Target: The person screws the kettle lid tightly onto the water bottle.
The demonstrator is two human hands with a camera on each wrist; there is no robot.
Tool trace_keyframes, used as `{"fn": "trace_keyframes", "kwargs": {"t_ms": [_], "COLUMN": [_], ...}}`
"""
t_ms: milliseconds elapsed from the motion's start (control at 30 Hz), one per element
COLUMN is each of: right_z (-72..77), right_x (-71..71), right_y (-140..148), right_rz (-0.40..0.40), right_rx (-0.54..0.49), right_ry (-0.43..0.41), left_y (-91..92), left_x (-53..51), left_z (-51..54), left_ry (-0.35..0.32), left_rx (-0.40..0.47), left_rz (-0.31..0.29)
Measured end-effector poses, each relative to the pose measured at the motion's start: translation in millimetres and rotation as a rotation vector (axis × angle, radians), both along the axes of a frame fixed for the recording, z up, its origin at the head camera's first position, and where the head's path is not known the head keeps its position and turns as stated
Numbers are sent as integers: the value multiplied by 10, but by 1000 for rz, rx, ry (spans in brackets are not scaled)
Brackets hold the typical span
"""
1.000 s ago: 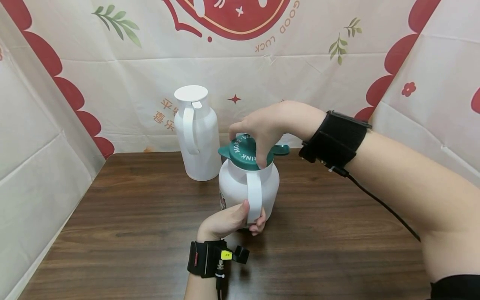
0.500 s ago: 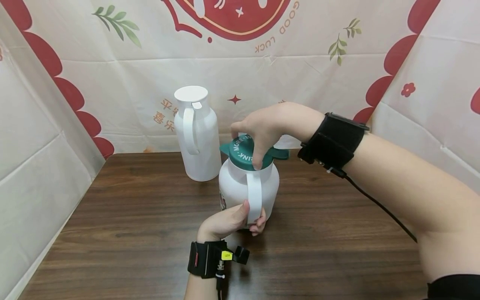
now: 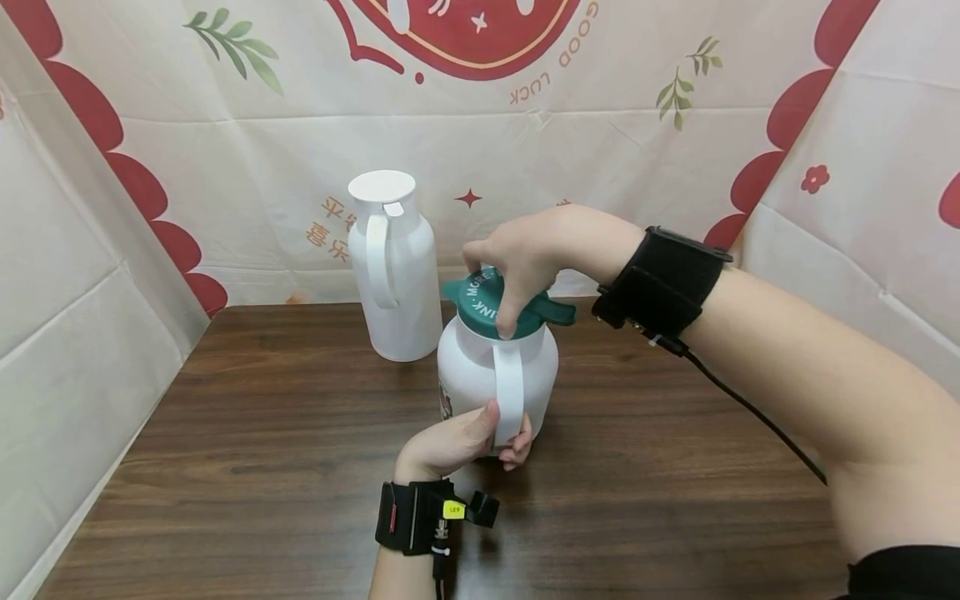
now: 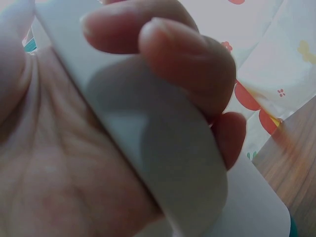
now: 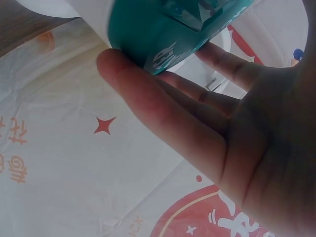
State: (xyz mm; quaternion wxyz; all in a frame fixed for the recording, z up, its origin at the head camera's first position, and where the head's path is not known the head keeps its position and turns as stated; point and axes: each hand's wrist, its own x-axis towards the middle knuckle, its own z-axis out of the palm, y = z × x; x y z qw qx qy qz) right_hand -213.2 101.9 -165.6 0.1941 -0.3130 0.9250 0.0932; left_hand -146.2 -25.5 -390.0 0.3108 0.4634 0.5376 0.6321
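A squat white thermos jug (image 3: 468, 367) stands on the table, topped by a green lid (image 3: 480, 310) with white lettering, a spout on the left and a tab on the right. Over the lid, my right hand (image 3: 536, 250) grips its rim with thumb and fingers; part of the lettering is covered. Below, my left hand (image 3: 457, 437) holds the jug's white handle (image 3: 508, 387), fingers curled round it, as the left wrist view shows close up. In the right wrist view the green lid (image 5: 143, 37) lies against my fingers.
Just left of the jug stands a taller white pitcher (image 3: 405, 283), its handle facing me. Behind the brown wooden table (image 3: 262, 433) hangs a printed white cloth (image 3: 600, 158). A black cable (image 3: 757, 408) trails from the right wrist strap.
My right hand has turned the lid slightly clockwise as seen from above; its spout and tab have shifted round. The jug, my left hand and the pitcher stay in place.
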Motion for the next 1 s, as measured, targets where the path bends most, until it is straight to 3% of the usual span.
{"fn": "trace_keyframes", "kwargs": {"t_ms": [1000], "right_z": [-47], "right_x": [23], "right_y": [-14], "right_rz": [-141], "right_rx": [-45], "right_ry": [-40], "left_y": [10], "left_x": [-6], "left_z": [-7], "left_ry": [18], "left_rx": [1], "left_rz": [2]}}
